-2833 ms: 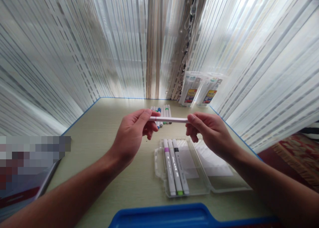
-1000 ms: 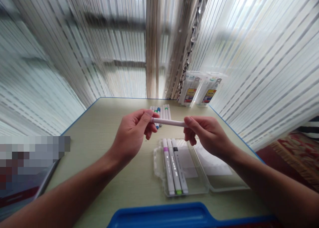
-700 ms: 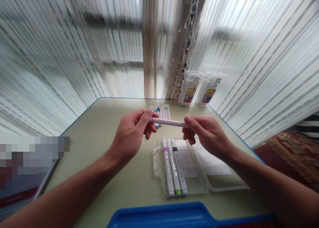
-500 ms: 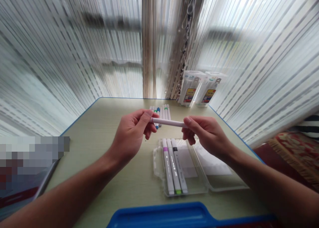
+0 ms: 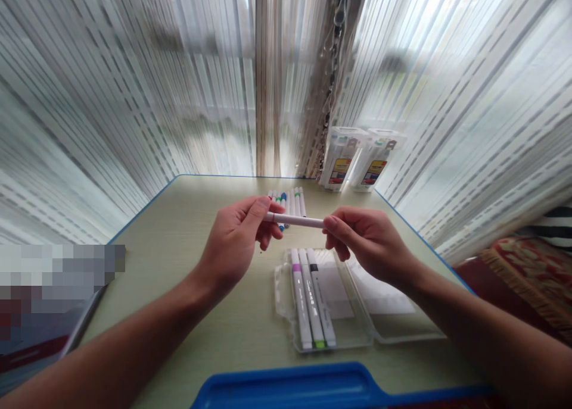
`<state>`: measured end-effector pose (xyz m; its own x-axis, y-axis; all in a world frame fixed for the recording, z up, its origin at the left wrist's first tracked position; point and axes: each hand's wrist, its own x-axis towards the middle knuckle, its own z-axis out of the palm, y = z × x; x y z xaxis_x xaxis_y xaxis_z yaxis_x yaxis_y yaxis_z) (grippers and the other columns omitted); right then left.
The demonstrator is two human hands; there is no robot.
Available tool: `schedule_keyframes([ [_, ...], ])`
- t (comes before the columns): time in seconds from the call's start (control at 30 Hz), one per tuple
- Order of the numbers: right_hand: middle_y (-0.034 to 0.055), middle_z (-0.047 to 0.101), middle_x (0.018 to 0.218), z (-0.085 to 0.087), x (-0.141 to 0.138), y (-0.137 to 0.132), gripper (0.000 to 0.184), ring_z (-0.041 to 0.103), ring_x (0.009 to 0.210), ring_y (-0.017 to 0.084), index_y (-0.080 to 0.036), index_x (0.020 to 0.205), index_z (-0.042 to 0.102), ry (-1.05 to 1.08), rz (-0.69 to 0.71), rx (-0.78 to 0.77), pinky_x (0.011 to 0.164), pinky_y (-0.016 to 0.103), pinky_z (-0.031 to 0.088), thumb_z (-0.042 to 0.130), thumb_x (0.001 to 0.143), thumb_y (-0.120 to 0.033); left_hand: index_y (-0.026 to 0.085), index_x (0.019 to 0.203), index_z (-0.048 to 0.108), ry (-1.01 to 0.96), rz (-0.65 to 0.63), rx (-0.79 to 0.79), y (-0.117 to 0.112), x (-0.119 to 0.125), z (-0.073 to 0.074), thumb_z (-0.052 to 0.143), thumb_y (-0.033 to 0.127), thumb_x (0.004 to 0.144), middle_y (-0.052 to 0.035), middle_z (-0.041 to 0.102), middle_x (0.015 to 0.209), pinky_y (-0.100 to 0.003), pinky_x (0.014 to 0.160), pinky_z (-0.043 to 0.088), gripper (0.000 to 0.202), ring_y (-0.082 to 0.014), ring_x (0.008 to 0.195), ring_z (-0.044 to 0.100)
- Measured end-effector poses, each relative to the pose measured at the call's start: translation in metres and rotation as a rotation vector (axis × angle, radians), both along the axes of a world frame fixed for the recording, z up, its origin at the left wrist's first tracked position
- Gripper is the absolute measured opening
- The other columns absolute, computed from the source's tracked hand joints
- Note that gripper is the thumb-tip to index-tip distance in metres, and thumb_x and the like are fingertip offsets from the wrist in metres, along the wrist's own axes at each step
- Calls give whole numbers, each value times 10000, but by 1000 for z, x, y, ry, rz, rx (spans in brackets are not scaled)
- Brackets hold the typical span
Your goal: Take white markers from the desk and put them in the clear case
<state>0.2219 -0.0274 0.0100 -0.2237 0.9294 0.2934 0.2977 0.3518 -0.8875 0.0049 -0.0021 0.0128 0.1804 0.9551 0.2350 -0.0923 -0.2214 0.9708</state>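
Note:
A white marker (image 5: 297,221) with a thin reddish ring near its left end is held level above the table between both hands. My left hand (image 5: 236,236) pinches its ringed end with thumb and fingers. At the other end, my right hand (image 5: 369,236) grips the marker, its fingers curled below. Beneath the right hand lies an opened clear plastic case (image 5: 288,296). Three white markers (image 5: 313,302) lie side by side in its left half, with purple, green and black accents. Behind the held marker, several more markers (image 5: 297,200) lie in a row, partly hidden.
Two clear upright marker cases (image 5: 339,159) with yellow labels stand at the table's back right corner. A blue plastic tray edge (image 5: 286,382) lies at the near side. The pale table (image 5: 179,218) has blue edging, and striped curtains (image 5: 214,99) hang behind it.
The held marker and my right hand have shifted slightly left, and more of the marker's ringed end shows at my left thumb. The markers on the table and in the case are unmoved.

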Motion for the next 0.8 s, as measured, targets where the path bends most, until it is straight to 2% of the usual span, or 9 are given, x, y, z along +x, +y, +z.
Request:
schedule_keyframes([
  [0.5,-5,606,546,2,-1,0,404,519,425,69,-135,709,648,31,-18,9,406,183,376,647,912,-484,110,897,698,92,-37,51,2,-2,-4,555,349,946,-21,658,605,-223,478,398,282,-105,496,508],
  [0.8,-1,621,570,1,0,2,386,532,431,68,-134,718,645,39,-29,16,407,180,385,653,913,-467,114,891,689,107,-32,68,-2,-2,-1,585,323,938,-10,655,646,-213,479,377,238,-88,507,502],
])
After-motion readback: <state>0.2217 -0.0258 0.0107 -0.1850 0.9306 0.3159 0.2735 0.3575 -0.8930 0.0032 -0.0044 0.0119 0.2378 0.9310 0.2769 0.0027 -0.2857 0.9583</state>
